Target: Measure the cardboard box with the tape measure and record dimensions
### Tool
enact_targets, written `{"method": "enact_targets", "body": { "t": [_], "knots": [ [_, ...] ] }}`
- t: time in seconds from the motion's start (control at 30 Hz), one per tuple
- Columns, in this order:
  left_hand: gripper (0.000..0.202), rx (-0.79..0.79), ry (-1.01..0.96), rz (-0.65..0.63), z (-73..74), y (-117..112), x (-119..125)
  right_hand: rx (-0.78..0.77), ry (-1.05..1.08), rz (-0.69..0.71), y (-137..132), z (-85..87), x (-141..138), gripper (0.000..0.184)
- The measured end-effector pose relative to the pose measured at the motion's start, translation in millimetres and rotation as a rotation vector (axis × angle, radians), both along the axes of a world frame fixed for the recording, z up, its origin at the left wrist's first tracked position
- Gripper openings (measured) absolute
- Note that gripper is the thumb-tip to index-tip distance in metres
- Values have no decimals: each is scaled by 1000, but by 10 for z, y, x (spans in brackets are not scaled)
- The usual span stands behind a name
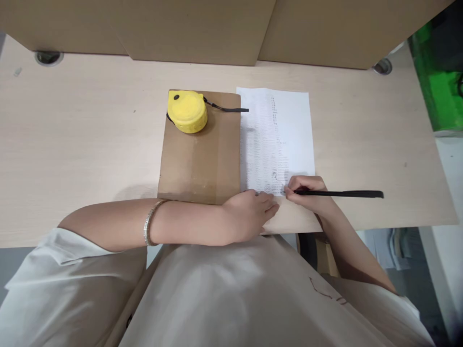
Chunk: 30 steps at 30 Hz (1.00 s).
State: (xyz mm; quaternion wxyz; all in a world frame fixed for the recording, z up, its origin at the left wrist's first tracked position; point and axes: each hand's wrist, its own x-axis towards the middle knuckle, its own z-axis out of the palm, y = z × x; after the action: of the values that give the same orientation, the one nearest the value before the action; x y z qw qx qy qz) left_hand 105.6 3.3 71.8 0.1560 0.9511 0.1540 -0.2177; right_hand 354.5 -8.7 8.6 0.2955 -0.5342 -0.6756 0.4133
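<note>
My right hand is closed around a black pen, its tip near the lower edge of a white sheet of paper. Small rows of text or writing, too fine to read, cover the sheet's left and middle. My left hand lies flat across the bottom of the sheet, fingers stretched toward the pen. Left of the paper is a brown cardboard box with tape across it. On its far left corner rests a yellow tape measure, whose black strap reaches over the sheet.
Tall cardboard panels stand along the back of the light wooden table. Round cable holes lie at the back left and back right. A green object is beyond the right edge. The front edge runs close to my body.
</note>
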Motion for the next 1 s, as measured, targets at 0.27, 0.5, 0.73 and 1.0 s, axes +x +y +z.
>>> {"method": "enact_targets", "body": {
  "t": [0.27,0.5,0.73,1.0],
  "knots": [
    [67,-14,-27,18,-13,-1,6,-39,7,7,11,18,8,42],
    [67,-9,-11,7,-32,-6,3,-59,25,28,35,8,24,45],
    [69,4,-4,-1,7,10,9,-279,-104,-91,290,176,79,73],
    [48,56,-341,-43,215,38,-183,133,-799,-213,709,-56,-134,73]
  ]
}}
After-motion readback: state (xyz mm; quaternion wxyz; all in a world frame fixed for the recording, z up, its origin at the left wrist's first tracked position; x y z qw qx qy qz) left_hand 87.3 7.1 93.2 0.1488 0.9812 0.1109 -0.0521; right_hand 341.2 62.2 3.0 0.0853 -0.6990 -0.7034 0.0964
